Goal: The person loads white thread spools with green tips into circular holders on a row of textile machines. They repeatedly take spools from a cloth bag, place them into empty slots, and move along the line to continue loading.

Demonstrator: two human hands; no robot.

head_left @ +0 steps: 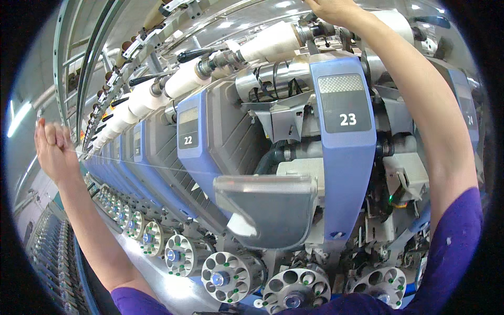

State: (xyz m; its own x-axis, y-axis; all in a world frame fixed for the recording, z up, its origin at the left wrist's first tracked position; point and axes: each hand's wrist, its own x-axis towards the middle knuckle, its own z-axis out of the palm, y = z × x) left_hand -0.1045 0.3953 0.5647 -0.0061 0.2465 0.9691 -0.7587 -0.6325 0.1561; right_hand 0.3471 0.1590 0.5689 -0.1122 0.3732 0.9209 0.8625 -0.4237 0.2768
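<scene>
Machine point(236, 123) fills most of the view, its units in a slanting row, large below the right hand point(332, 9) and dwindling toward the left hand point(56, 149). Blue panel point(344, 184) stands directly below the right hand, its long face upright; a clear-edged guard point(265, 210) juts out left of it, well to the right of the left hand's grip and lower. White cone point(270, 42) lies just left of and below the right hand, its long axis sloping up to the right, in line with others receding toward the left hand. Round magazines point(223, 278) sit in a row far below both hands.

Right forearm point(420, 89) rises from a purple sleeve point(454, 247) and bends up and inward across the units; the fingers pass beyond the upper edge, so I cannot tell whether they are spread or pinching. Left forearm point(100, 236) slants up and outward, ending in a raised fist, fingers curled tight and pinching a thread point(115, 158). Taut and nearly straight, the thread runs rightward from that grip and slightly down, fading from sight near the guard.
</scene>
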